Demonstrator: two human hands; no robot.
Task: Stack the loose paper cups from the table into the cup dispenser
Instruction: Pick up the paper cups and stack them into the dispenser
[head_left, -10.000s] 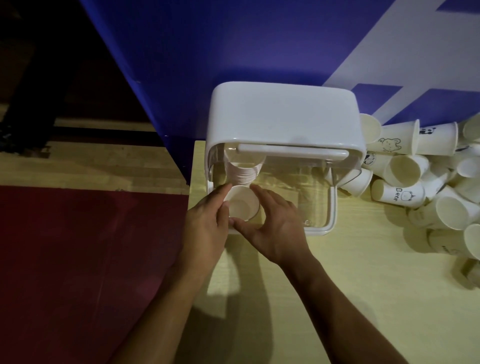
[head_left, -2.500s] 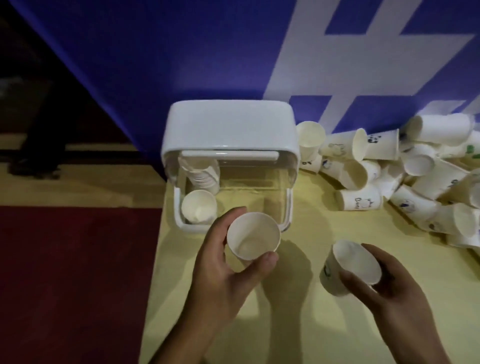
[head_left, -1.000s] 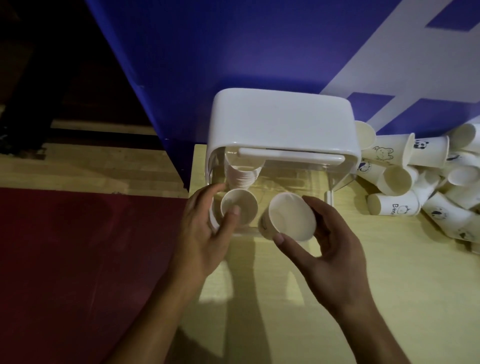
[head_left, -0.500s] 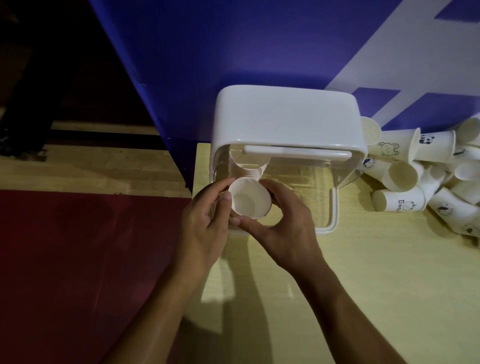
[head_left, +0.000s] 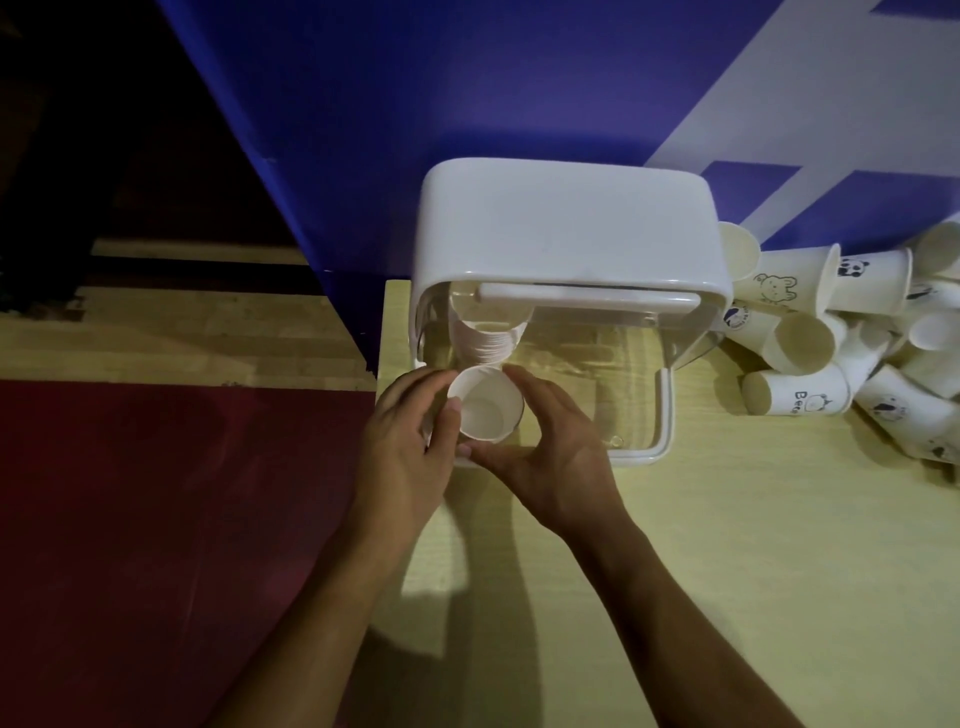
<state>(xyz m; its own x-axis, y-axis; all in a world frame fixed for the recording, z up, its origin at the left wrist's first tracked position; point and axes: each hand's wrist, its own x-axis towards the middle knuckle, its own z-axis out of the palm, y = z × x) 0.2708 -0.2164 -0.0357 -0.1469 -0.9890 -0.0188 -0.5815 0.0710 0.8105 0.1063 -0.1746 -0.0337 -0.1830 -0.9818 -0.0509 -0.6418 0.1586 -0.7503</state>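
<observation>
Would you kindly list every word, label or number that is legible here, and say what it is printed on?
"Bea": on a paper cup lying right of the dispenser; further letters unreadable.
Round emblem on a second cup: lettering too small to read.
Held cup: no print visible.

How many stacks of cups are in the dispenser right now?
1: the stack at the left end of the dispenser, whose front cup both the left hand and right hand hold. More could hide under the white lid.
</observation>
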